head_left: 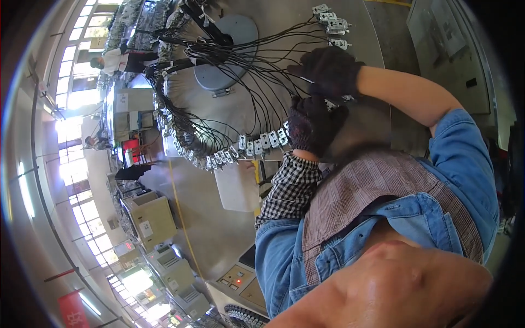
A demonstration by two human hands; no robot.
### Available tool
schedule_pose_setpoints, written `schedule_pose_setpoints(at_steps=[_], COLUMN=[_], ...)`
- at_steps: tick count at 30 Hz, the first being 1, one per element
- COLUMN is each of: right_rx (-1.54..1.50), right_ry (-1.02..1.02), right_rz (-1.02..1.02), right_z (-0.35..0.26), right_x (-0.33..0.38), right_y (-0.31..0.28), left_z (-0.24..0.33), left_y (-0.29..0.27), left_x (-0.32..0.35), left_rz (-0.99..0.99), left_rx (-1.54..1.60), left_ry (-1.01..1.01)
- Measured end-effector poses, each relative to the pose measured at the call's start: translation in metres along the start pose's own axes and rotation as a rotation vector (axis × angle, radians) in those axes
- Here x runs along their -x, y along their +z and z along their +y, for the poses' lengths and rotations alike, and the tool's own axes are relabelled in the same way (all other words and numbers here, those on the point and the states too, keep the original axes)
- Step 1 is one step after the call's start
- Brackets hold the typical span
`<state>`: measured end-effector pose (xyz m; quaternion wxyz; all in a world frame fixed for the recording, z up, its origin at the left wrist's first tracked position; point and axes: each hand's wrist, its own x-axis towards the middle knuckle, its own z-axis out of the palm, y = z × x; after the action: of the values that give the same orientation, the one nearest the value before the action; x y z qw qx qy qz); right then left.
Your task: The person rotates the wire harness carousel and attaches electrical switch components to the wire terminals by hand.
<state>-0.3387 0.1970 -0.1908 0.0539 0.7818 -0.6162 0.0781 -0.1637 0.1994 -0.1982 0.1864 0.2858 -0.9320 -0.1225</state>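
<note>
Both my hands wear dark knitted gloves and are close together at the table's near edge. My right hand (331, 71) is closed, with a thin silvery piece (307, 80) at its fingers; what else it grips is hidden. Just below it, my left hand (314, 123) has its fingers curled where black cables (268, 71) run in, and their tips hide what is between them. Small metal fittings (331, 105) show beside the gloves. More silvery fittings on cable ends (264, 140) line the table edge to the left, and several others (336, 24) lie at the far side.
The cables gather in a bundle above a round grey disc (235, 33) on the grey table (290, 13). A white bin (238, 188) stands below the table edge. A control box (238, 279) is at lower left, a cabinet (445, 49) at right. Another person (115, 61) works far left.
</note>
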Motion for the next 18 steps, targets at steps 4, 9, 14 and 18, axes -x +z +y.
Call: schedule_pose_setpoints(at_steps=[4, 9, 14, 18], right_rx=[-0.183, -0.26, -0.091, 0.351], right_ry=[0.08, -0.03, -0.179, -0.228], right_rz=[-0.233, -0.252, 0.126, 0.11], right_z=[0.005, 0.014, 0.045, 0.033], right_x=[-0.018, -0.022, 0.008, 0.047], right_y=[-0.005, 0.012, 0.02, 0.022], left_z=[0.004, 0.01, 0.012, 0.013], left_y=[-0.002, 0.014, 0.007, -0.007], left_x=[-0.002, -0.009, -0.007, -0.004], left_rz=[0.008, 0.071, -0.081, -0.177], left_rx=[0.023, 0.05, -0.113, -0.085], left_ry=[-0.057, -0.164, -0.141, -0.166])
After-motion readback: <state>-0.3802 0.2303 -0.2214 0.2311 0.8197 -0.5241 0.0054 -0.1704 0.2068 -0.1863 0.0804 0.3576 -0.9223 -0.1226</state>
